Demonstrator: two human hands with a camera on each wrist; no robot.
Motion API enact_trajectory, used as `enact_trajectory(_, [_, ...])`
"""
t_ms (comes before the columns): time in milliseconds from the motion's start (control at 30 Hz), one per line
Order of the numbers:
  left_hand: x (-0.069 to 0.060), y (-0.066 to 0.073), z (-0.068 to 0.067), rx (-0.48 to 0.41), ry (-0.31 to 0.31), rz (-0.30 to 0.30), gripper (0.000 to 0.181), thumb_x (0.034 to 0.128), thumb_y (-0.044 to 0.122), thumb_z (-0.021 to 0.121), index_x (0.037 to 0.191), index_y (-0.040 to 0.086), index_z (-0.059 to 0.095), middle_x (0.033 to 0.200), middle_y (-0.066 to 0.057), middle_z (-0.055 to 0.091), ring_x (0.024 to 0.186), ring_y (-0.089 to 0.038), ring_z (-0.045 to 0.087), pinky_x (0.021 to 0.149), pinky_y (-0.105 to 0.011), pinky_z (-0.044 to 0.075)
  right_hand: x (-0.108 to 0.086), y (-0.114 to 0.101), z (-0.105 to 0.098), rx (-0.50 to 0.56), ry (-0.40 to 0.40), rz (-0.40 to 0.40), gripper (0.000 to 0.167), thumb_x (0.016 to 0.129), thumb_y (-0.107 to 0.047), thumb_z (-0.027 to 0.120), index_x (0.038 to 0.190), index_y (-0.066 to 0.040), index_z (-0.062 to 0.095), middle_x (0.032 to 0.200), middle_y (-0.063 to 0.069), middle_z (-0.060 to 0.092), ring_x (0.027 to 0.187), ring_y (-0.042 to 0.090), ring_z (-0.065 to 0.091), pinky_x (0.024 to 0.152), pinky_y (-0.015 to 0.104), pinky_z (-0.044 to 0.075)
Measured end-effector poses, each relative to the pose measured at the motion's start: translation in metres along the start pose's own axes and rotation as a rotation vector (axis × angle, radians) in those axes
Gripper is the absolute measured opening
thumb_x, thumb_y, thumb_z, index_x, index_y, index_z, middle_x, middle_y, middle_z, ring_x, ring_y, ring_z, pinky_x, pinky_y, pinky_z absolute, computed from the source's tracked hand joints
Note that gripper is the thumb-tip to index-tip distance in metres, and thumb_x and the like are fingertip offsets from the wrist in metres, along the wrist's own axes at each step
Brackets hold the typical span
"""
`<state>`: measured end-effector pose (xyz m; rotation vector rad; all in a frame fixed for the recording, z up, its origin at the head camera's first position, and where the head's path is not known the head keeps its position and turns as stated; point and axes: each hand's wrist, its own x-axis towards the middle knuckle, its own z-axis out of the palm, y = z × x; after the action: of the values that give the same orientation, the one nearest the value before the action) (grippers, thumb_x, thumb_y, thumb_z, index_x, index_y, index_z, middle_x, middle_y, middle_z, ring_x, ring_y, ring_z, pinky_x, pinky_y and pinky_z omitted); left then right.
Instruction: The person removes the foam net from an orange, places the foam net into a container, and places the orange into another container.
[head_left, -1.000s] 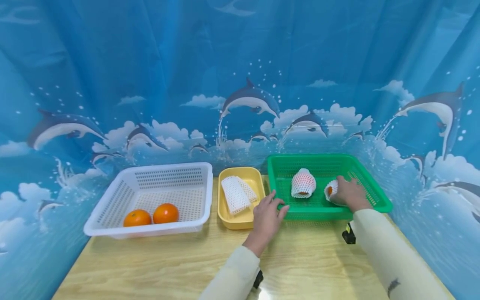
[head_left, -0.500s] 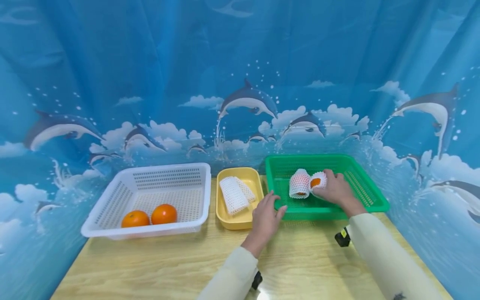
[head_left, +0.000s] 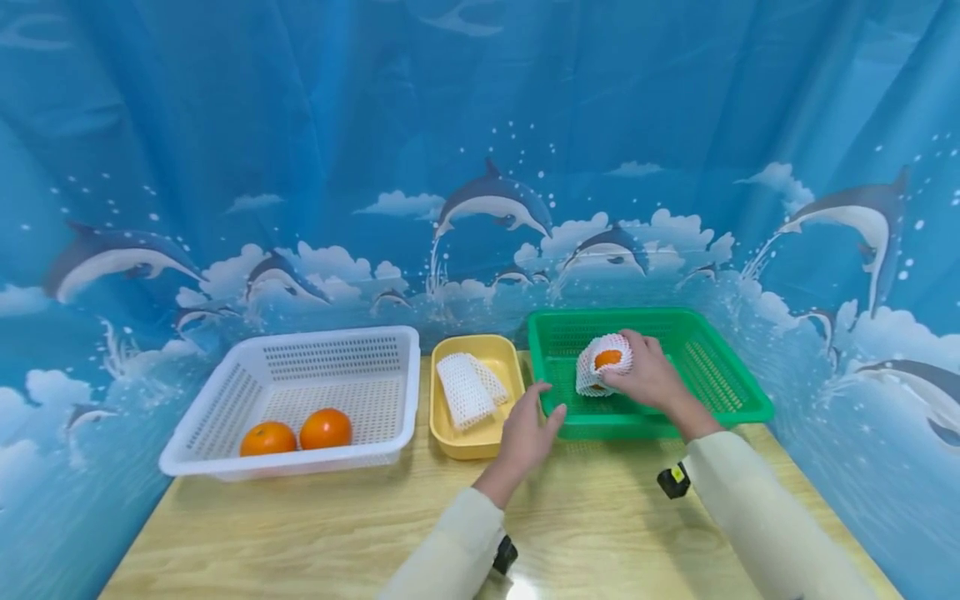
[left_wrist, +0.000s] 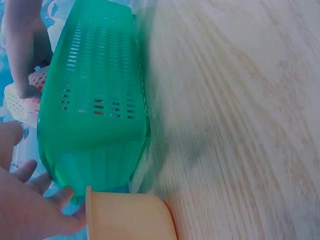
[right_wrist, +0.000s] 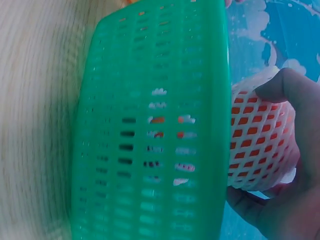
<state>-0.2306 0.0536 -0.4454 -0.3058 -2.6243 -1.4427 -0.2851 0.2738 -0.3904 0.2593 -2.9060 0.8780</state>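
Note:
My right hand (head_left: 654, 382) grips an orange in a white foam net (head_left: 613, 354) above the left half of the green basket (head_left: 675, 427). In the right wrist view, thumb and fingers wrap that netted orange (right_wrist: 260, 137), with orange peel showing through the mesh. Behind and below it sits another netted fruit (head_left: 587, 385), mostly covered from the head camera. At the basket's near left corner is my left hand (head_left: 525, 435), fingers spread. The left wrist view shows its fingertips at the green wall, beside the yellow tray (left_wrist: 127, 215).
Two bare oranges (head_left: 326, 428) lie in the white basket (head_left: 217, 467) on the left. Between the baskets, a yellow tray (head_left: 468, 450) holds white foam nets (head_left: 467, 393). A dolphin-print curtain (head_left: 480, 125) hangs right behind the wooden table (head_left: 300, 525).
My right hand has lifted the netted orange from the right part of the green basket and carried it left, in front of the other netted fruit. The left hand has stayed by the corner.

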Motion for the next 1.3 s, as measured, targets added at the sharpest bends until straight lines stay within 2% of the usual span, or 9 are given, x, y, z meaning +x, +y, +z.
enact_trajectory(133, [0.002, -0.004, -0.003, -0.116, 0.01, -0.029, 0.051, 0.1005, 0.035, 0.051, 0.145, 0.015, 0.04, 0.147, -0.011, 0.046, 0.13, -0.034, 0.046, 0.107, -0.052, 0.039, 0.0, -0.007, 0.005, 0.014, 0.011, -0.027, 0.083, 0.084, -0.035, 0.069, 0.149, -0.004, 0.026, 0.138, 0.03, 0.034, 0.101, 0.038, 0.052, 0.071, 0.046, 0.051])
enact_trajectory(267, [0.004, -0.007, -0.004, -0.181, 0.055, -0.027, 0.055, 0.1005, 0.038, 0.05, 0.149, 0.017, 0.035, 0.151, -0.01, 0.04, 0.134, -0.035, 0.041, 0.109, -0.052, 0.036, -0.001, -0.015, 0.009, 0.03, 0.01, -0.07, 0.083, 0.084, -0.034, 0.07, 0.15, -0.007, 0.027, 0.138, 0.028, 0.035, 0.098, 0.035, 0.053, 0.069, 0.043, 0.051])
enact_trajectory(433, [0.008, -0.007, -0.009, -0.312, 0.111, -0.002, 0.055, 0.1, 0.038, 0.052, 0.148, 0.018, 0.037, 0.15, -0.012, 0.041, 0.131, -0.039, 0.044, 0.107, -0.052, 0.039, -0.002, -0.026, 0.013, 0.06, -0.003, -0.124, 0.084, 0.082, -0.034, 0.073, 0.149, -0.011, 0.029, 0.137, 0.023, 0.037, 0.097, 0.032, 0.055, 0.068, 0.039, 0.053])
enact_trajectory(533, [0.01, -0.005, -0.014, -0.39, 0.111, 0.014, 0.054, 0.1001, 0.037, 0.052, 0.148, 0.018, 0.037, 0.149, -0.016, 0.041, 0.129, -0.042, 0.046, 0.106, -0.054, 0.039, -0.004, -0.034, 0.015, 0.081, -0.02, -0.163, 0.084, 0.081, -0.034, 0.074, 0.149, -0.012, 0.03, 0.136, 0.021, 0.039, 0.096, 0.029, 0.056, 0.067, 0.036, 0.054])
enact_trajectory(800, [0.01, -0.003, -0.031, -0.5, -0.014, -0.035, 0.056, 0.0997, 0.045, 0.05, 0.151, 0.03, 0.031, 0.155, -0.011, 0.031, 0.133, -0.033, 0.044, 0.105, -0.051, 0.042, -0.013, -0.054, 0.019, 0.143, -0.024, -0.243, 0.084, 0.08, -0.034, 0.076, 0.149, -0.012, 0.033, 0.134, 0.017, 0.043, 0.1, 0.028, 0.055, 0.071, 0.038, 0.055])
enact_trajectory(933, [0.001, 0.009, -0.053, -0.522, -0.094, -0.028, 0.056, 0.1005, 0.04, 0.051, 0.151, 0.028, 0.03, 0.157, -0.007, 0.028, 0.135, -0.033, 0.041, 0.106, -0.05, 0.042, -0.019, -0.062, 0.026, 0.177, -0.023, -0.283, 0.082, 0.081, -0.033, 0.076, 0.149, -0.013, 0.033, 0.131, 0.014, 0.047, 0.1, 0.025, 0.054, 0.072, 0.035, 0.055])
enact_trajectory(1033, [-0.005, 0.016, -0.067, -0.512, -0.139, 0.017, 0.055, 0.1018, 0.028, 0.052, 0.152, 0.019, 0.031, 0.157, -0.007, 0.028, 0.135, -0.035, 0.04, 0.105, -0.048, 0.043, -0.025, -0.068, 0.032, 0.197, -0.023, -0.316, 0.082, 0.082, -0.032, 0.076, 0.149, -0.013, 0.033, 0.132, 0.014, 0.046, 0.1, 0.024, 0.055, 0.072, 0.033, 0.055])
enact_trajectory(1167, [-0.001, 0.0, -0.067, -0.504, -0.164, 0.087, 0.053, 0.101, 0.019, 0.054, 0.15, 0.014, 0.034, 0.155, -0.01, 0.032, 0.134, -0.036, 0.041, 0.103, -0.045, 0.046, -0.03, -0.073, 0.035, 0.228, -0.027, -0.338, 0.082, 0.082, -0.029, 0.076, 0.149, -0.012, 0.032, 0.135, 0.013, 0.044, 0.103, 0.023, 0.054, 0.074, 0.033, 0.054])
enact_trajectory(1300, [-0.003, -0.011, -0.069, -0.444, -0.166, 0.129, 0.051, 0.1001, 0.019, 0.055, 0.148, 0.014, 0.038, 0.15, -0.013, 0.039, 0.128, -0.035, 0.049, 0.099, -0.042, 0.049, -0.035, -0.077, 0.042, 0.251, -0.029, -0.353, 0.081, 0.082, -0.031, 0.076, 0.149, -0.012, 0.034, 0.137, 0.012, 0.044, 0.104, 0.022, 0.054, 0.075, 0.032, 0.054])
